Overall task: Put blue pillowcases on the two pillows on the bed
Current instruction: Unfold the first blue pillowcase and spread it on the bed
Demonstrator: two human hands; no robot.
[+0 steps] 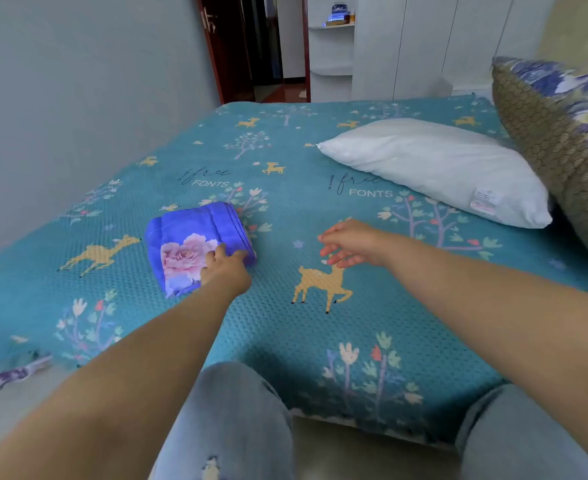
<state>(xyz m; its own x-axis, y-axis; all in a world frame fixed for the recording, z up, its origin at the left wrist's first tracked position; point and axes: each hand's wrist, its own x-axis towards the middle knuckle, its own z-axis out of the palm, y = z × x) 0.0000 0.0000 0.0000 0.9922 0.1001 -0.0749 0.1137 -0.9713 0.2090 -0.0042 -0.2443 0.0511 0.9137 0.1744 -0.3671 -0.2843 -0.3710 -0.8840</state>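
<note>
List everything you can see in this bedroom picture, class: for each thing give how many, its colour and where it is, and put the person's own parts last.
folded pillowcase: one stack, blue with a pink rose, on the bedspread at left of centre
bare pillow: one, white, on the bed at right
covered pillow: one, blue floral with a tan honeycomb side, propped at far right
bedspread: one, teal with deer and trees, covering the bed
wardrobe: one, white, behind the bed
shelves: white, beside the wardrobe
doorway: one, dark red frame, at the back
left hand: fingers on the folded pillowcase's near edge
right hand: open, above the bedspread
knees: two, light blue jeans, bottom edge
</note>
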